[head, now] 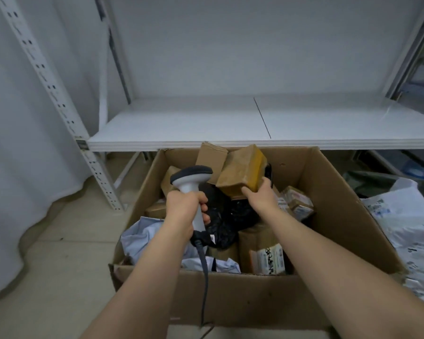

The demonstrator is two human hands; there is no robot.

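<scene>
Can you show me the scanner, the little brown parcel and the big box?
scanner point(191, 177): head view, on its rounded head.
little brown parcel point(239, 171): head view, on its broad face.
big box point(255, 297): head view, on its front wall.

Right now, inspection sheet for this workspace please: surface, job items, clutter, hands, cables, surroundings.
Surface: white shelf board, dark seam line across it, just behind the cardboard carton.
Job's things: barcode scanner and small brown parcel, both held over the open carton.
Clutter: carton holds a black bag, a pale mailer, a labelled parcel and more brown boxes; white mailers piled to its right.
Hands: left hand grips the scanner handle; right hand holds the brown parcel by its lower edge.
Cables: scanner cable hangs from the handle over the carton's near wall.
Surroundings: perforated shelf upright, white drape at left, tiled floor.
</scene>
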